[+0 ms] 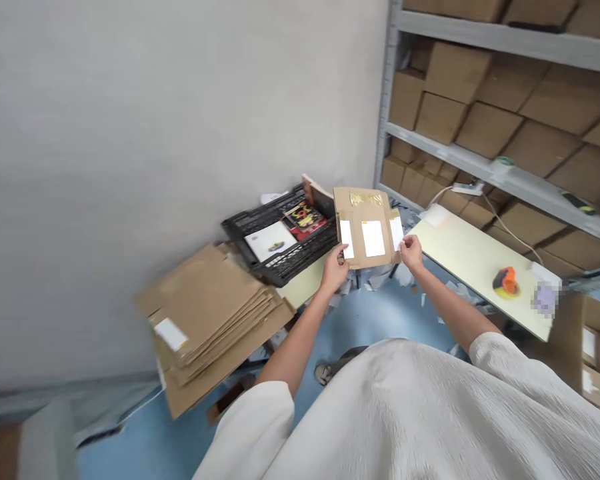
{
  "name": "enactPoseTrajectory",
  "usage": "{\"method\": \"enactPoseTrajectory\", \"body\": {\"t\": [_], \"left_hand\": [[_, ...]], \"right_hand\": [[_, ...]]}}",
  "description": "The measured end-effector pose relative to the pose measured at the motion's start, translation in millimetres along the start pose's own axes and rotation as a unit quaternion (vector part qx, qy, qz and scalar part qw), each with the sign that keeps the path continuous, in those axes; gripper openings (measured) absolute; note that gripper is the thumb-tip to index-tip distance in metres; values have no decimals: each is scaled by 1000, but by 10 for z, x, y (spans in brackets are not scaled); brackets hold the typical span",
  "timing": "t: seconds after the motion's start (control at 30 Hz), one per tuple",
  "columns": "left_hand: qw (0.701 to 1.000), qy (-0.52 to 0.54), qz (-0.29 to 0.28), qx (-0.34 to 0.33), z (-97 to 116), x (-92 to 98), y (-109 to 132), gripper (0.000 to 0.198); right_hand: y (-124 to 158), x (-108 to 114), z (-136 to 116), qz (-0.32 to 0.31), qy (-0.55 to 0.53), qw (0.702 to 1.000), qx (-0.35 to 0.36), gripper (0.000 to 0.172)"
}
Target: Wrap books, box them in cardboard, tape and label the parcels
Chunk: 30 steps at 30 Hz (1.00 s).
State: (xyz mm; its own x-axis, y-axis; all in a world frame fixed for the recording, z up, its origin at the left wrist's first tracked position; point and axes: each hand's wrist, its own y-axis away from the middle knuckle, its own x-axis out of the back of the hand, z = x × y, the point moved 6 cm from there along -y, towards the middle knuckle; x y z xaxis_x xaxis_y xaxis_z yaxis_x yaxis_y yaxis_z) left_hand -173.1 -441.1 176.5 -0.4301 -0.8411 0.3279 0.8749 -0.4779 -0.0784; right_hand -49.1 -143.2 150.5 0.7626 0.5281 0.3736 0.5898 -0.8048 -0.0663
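Note:
Out in front of me I hold up a piece of folded cardboard [359, 240], shaped like a small partly opened box. It carries white labels on its middle and both side parts, and a strip of shiny tape runs along its top. My left hand [335, 269] grips its lower left edge, thumb near the left label. At the right edge, my right hand [411, 253] pinches the side flap by the right label. Behind my left hand sits a black plastic crate [295, 263] holding a white booklet [269, 240] and a dark, colourful book [305, 217].
A stack of flattened cardboard [210, 300] lies at left. To the right stands a pale table [473, 270] with an orange tape dispenser [507, 283]. Metal shelves [450, 157] full of cartons rise behind it. Paper scraps lie on the blue floor [370, 320].

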Motion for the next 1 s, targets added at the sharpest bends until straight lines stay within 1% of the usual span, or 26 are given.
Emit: {"method": "enactPoseTrajectory", "body": {"t": [0.1,0.2,0.3,0.4,0.53,0.67,0.77,0.83,0.9,1.0], "left_hand": [[997,-16,-69,12,148,-823,-173,60],[989,-56,-137,5,266,-1521,-299,58],[975,-95,-202,-19,340,-2116,-396,54],[956,-131,-261,-32,352,-2626,-478,52],[925,-162,-339,-48,317,-3207,-608,47],[896,-185,-396,-79,267,-3706,-825,42],[873,-201,-432,-106,225,-4029,-1029,40],[858,-210,-454,-116,185,-4210,-1168,41],[846,-217,-471,-121,133,-4361,-1300,42],[835,-222,-487,-125,30,-4537,-1465,42]], "right_hand": [[-96,789,371,60,9,997,-41,21],[-76,1436,712,111,22,990,-88,17],[-6,1930,1021,149,26,980,-131,15],[68,2289,1277,176,25,970,-163,11],[116,2608,1532,202,48,957,-202,8],[71,2813,1697,249,93,935,-236,7],[-31,2869,1794,266,121,918,-269,5],[-120,2872,1850,271,129,910,-288,6],[-215,2856,1902,272,135,903,-303,8],[-352,2811,1988,265,147,897,-323,13]]}}
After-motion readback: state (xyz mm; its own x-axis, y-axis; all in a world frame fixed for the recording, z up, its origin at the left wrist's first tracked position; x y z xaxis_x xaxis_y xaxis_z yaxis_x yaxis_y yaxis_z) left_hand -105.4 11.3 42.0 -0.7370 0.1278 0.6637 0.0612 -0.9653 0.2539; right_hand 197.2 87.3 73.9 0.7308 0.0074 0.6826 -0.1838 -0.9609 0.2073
